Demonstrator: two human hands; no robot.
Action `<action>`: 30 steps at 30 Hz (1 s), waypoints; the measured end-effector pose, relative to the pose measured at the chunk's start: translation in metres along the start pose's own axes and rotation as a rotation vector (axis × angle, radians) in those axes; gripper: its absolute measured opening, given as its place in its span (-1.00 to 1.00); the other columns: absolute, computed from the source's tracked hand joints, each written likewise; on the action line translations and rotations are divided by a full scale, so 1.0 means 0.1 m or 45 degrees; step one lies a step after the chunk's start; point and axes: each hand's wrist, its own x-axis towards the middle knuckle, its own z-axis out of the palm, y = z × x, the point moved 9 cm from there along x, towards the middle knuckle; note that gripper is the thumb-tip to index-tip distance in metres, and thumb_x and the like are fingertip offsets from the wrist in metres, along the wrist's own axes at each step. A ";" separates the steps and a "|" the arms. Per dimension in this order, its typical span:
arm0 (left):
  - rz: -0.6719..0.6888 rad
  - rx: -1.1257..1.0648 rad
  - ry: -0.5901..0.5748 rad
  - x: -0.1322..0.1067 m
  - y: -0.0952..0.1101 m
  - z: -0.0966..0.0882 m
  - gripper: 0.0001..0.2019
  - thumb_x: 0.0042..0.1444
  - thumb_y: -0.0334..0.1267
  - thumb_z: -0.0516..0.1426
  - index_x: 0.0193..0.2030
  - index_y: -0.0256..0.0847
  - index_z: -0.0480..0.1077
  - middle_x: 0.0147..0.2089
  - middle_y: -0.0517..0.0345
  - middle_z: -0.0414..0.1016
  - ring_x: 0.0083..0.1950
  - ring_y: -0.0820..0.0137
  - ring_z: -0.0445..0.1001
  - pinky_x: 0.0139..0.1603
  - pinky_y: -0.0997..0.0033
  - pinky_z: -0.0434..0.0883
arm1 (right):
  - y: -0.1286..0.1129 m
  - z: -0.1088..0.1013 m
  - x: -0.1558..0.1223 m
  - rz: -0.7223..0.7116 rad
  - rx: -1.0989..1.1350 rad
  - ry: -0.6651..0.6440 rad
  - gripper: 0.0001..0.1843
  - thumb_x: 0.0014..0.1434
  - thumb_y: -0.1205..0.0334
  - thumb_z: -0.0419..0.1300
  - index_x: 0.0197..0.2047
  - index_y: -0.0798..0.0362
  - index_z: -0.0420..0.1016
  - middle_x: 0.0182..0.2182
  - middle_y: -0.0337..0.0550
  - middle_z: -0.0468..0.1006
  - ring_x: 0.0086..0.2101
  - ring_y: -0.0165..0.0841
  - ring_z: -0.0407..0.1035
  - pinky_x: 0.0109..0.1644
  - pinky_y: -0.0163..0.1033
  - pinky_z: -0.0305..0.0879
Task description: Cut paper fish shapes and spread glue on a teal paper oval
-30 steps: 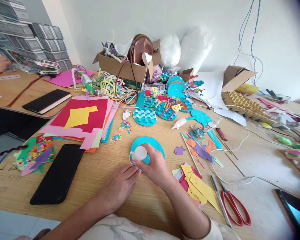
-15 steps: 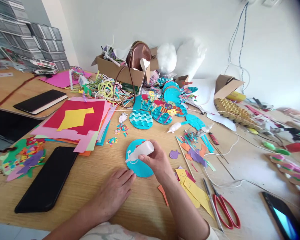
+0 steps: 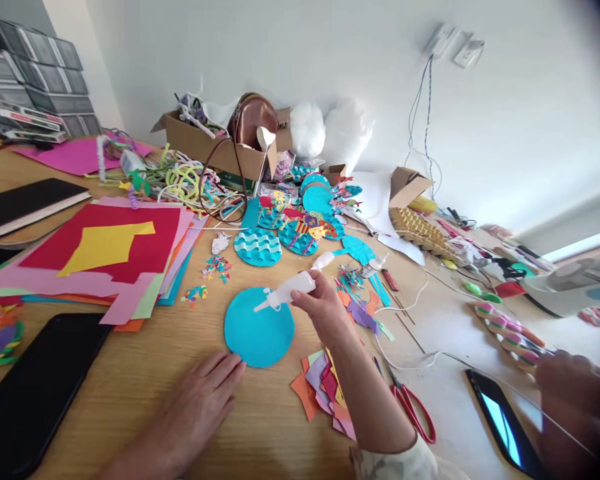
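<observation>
My right hand [image 3: 325, 310] grips a white squeeze glue bottle [image 3: 293, 288] with a thin nozzle and a small cap hanging on a strap. The bottle is tilted, its nozzle pointing down and left above a round blue disc [image 3: 259, 333]. Whether the tip touches the disc I cannot tell. My left hand [image 3: 200, 400] lies flat on the table, fingers stretched out, fingertips at the disc's near edge. Close to my right forearm is a pile of coloured paper scraps [image 3: 317, 387], partly hidden by the arm. Small confetti pieces [image 3: 196, 293] lie left of the disc.
Stacked coloured paper [image 3: 115, 220] and a black phone [image 3: 40, 393] are at left. Behind are decorated blue discs [image 3: 257, 247] and a second glue bottle [image 3: 325, 260]. Red-handled scissors [image 3: 415, 410] and a lit phone [image 3: 503, 420] lie right, near another person's blurred hand [image 3: 573, 380].
My view has swung right. The glue bottle has moved away from the disc's left edge, uncovering more of the disc. A paper-scrap pile and another person's hand now show at right.
</observation>
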 end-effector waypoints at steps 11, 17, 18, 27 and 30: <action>0.122 0.053 0.087 0.04 -0.02 -0.08 -0.64 0.10 -0.35 0.03 0.05 -0.03 0.35 0.00 0.25 0.50 -0.07 0.32 0.45 -0.05 0.38 0.38 | 0.36 -0.75 0.52 0.134 0.027 0.281 -0.72 -0.12 0.14 0.29 -0.36 0.03 0.33 -0.40 -0.24 0.49 -0.44 -0.42 0.41 -0.29 -0.28 0.39; 0.161 0.067 0.090 0.09 0.02 -0.13 -0.61 0.03 -0.42 0.03 0.00 -0.07 0.38 -0.04 0.25 0.52 -0.09 0.33 0.46 -0.08 0.40 0.40 | 0.58 -0.92 0.69 0.323 -0.142 0.345 -0.84 0.12 0.23 0.18 -0.24 0.11 0.36 -0.32 -0.16 0.50 -0.40 -0.40 0.43 -0.32 -0.28 0.39; 0.160 0.069 0.086 0.10 0.02 -0.14 -0.60 0.01 -0.44 0.03 0.00 -0.07 0.38 -0.04 0.26 0.52 -0.09 0.33 0.46 -0.08 0.40 0.40 | 0.60 -0.94 0.70 0.357 -0.187 0.352 -0.82 0.16 0.22 0.15 -0.18 0.13 0.36 -0.28 -0.14 0.49 -0.36 -0.38 0.43 -0.30 -0.25 0.40; 0.174 0.112 0.100 0.11 0.02 -0.15 -0.57 -0.06 -0.48 0.03 -0.04 -0.08 0.41 -0.05 0.28 0.53 -0.10 0.36 0.46 -0.08 0.46 0.41 | 0.68 -1.06 0.76 0.518 -0.519 0.371 -0.67 0.22 0.18 0.10 0.03 0.11 0.31 -0.04 -0.06 0.40 -0.15 -0.27 0.38 -0.12 -0.06 0.36; 0.162 0.104 0.075 0.11 0.02 -0.13 -0.57 -0.04 -0.49 0.03 -0.02 -0.06 0.40 -0.03 0.32 0.51 -0.08 0.39 0.46 -0.04 0.49 0.39 | 0.69 -1.08 0.75 0.535 -0.581 0.377 -0.67 0.22 0.18 0.10 0.03 0.11 0.31 -0.04 -0.06 0.40 -0.15 -0.27 0.38 -0.12 -0.06 0.36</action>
